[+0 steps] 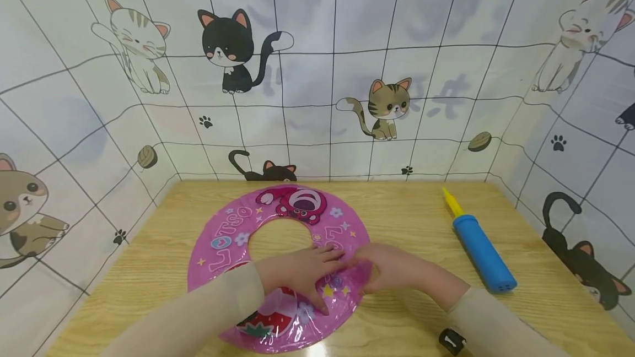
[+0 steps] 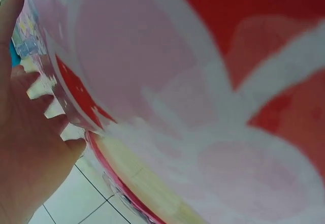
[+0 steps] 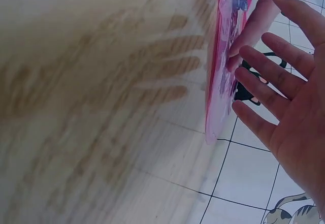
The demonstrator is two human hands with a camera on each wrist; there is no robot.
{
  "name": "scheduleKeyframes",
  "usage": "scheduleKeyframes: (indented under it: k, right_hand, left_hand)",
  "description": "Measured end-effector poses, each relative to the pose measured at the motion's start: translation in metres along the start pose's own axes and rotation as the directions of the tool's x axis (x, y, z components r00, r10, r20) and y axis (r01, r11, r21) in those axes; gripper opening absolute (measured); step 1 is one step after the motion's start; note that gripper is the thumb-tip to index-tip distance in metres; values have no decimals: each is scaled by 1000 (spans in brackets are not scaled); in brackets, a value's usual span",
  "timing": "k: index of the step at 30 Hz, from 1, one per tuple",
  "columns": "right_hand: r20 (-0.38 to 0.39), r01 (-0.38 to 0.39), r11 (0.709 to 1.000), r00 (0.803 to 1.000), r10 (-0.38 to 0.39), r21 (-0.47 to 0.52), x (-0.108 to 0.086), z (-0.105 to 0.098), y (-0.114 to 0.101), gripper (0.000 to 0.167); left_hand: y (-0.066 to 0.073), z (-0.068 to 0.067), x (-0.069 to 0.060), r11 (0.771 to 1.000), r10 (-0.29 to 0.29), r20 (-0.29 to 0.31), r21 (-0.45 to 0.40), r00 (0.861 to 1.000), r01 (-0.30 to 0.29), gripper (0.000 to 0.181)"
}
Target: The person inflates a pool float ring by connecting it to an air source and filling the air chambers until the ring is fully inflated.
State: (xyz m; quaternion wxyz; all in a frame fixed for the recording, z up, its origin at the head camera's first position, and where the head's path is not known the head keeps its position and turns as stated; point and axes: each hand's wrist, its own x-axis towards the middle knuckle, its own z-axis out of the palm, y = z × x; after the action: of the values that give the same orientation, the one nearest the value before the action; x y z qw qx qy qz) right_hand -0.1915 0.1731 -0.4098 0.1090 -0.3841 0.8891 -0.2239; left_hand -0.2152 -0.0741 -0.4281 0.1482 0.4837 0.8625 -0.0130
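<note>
A pink swim ring (image 1: 220, 233), printed with a bear, flowers and strawberries, lies flat on the wooden table. My left hand (image 1: 307, 271) rests on its right side with the fingers spread; the left wrist view shows that hand (image 2: 35, 148) beside the shiny print. At the ring's right edge is my right hand (image 1: 387, 266), slightly blurred. In the right wrist view its fingers are extended and loosely spread, nothing held in the palm (image 3: 294, 127). A clear bluish valve (image 3: 240, 2) sticks up from the ring near both hands. Whether the right fingertips touch the ring, I cannot tell.
A blue hand pump (image 1: 483, 255) with a yellow nozzle (image 1: 451, 203) lies on the table (image 1: 407, 208) to the right. A small black object (image 1: 451, 340) sits by my right sleeve. Walls with cat prints (image 1: 307, 81) enclose the table's back and sides.
</note>
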Motion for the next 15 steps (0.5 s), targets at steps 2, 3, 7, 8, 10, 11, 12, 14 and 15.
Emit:
scheduleKeyframes:
  k: [2, 3, 7, 8, 10, 11, 12, 14, 15]
  right_hand:
    - [3, 18, 1000, 1000, -19, 20, 1, 2, 1, 46]
    - [4, 31, 999, 999, -31, 26, 2, 3, 1, 45]
    - [6, 75, 996, 997, -76, 46, 8, 7, 1, 42]
    - [7, 83, 995, 996, -84, 49, 10, 8, 1, 42]
    - [12, 95, 993, 995, -96, 68, 13, 10, 1, 41]
    - [18, 93, 992, 995, -95, 81, 15, 10, 0, 41]
    - [25, 93, 992, 995, -96, 91, 17, 11, 0, 41]
    - [46, 80, 989, 995, -87, 122, 20, 12, 0, 41]
    - [57, 77, 988, 995, -85, 135, 22, 12, -1, 41]
  left_hand:
    - [0, 0, -2, 1000, -19, -10, 10, 1000, 19, 112]
    - [-1, 1, -4, 1000, -25, -15, 18, 1000, 25, 114]
    - [-1, 2, -9, 999, -27, -22, 20, 999, 28, 120]
    - [-1, 2, -11, 999, -26, -22, 22, 999, 26, 121]
    - [0, 3, -13, 999, -29, -19, 21, 999, 30, 122]
    - [1, 3, -14, 999, -30, -17, 23, 999, 30, 122]
    - [1, 3, -15, 999, -28, -19, 24, 999, 29, 122]
    - [2, 5, -18, 999, -27, -21, 24, 999, 27, 122]
    - [2, 6, -18, 999, -27, -22, 26, 999, 28, 122]
